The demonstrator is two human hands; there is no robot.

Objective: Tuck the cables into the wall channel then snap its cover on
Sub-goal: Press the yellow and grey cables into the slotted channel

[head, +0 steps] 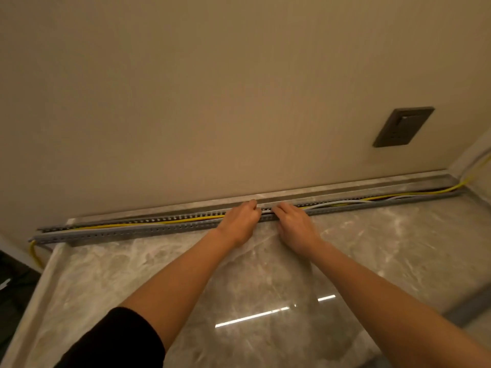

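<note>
Cables (148, 223) lie in channel (119, 233) beneath both hands' grip.

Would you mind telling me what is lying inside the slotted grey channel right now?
A yellow cable and white cables run inside the channel. Both hands cover the middle.

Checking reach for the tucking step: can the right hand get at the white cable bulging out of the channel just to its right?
Probably yes. The right hand already rests on the channel, and the white cable lies just beside it with no cover over that stretch and nothing between them.
</note>
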